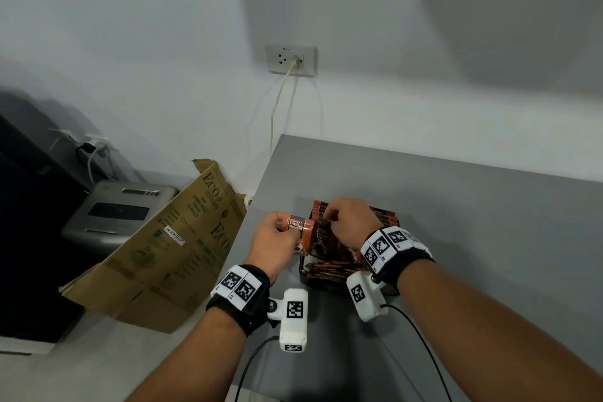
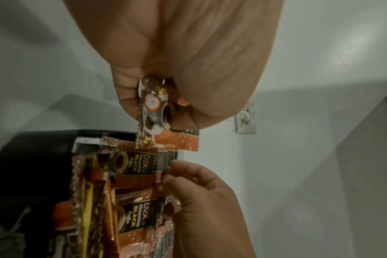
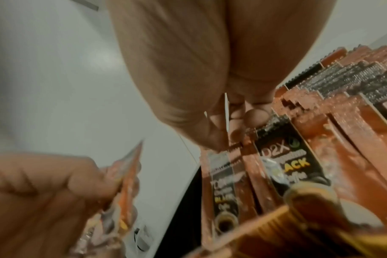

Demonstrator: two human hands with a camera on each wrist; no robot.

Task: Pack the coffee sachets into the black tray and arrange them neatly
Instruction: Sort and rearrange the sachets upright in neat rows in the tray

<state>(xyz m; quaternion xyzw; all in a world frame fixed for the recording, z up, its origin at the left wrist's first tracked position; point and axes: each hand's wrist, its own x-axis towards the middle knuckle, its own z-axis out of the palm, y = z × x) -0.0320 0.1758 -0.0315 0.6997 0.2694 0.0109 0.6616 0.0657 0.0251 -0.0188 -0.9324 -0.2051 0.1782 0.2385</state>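
Left hand [image 1: 275,232] is pinching a few sachets [image 1: 298,226] just left of the tray [image 1: 326,281] on the desk [image 1: 456,206]; right hand [image 1: 349,220], fingers [image 2: 183,167] pinching, is parting the upright row [image 1: 329,232]. Filling step, well advanced; next likely calls for slotting the sachets into that gap.

Grey table [image 1: 456,206] bears black tray [image 1: 321,281].

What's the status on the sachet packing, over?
Left hand grips loose sachets. Right hand fingers the upright sachets in the black tray. Nothing blocking, over.
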